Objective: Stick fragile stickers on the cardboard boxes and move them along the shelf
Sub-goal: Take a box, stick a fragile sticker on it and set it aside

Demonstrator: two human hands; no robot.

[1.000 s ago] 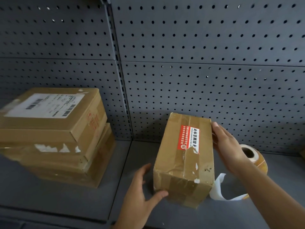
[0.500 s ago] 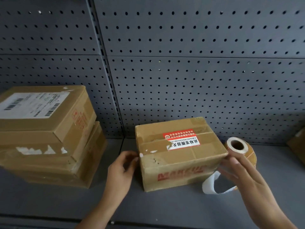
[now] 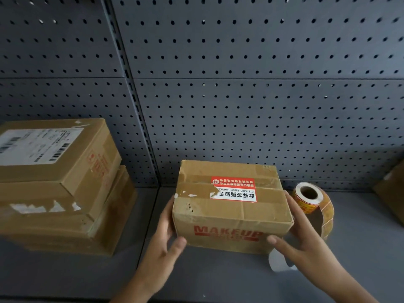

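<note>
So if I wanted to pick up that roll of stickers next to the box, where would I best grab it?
Probably around the outer wall of the sticker roll, coming from above and the right. It stands on end with its core hole facing up, and the MAKEUP box with the right hand crowds its left side. Mind the loose strip trailing in front.

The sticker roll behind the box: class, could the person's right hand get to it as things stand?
Probably yes. The sticker roll stands just beyond the right hand, with nothing between them. But that hand and the left hand clasp the MAKEUP box, so it must let go first.
</note>
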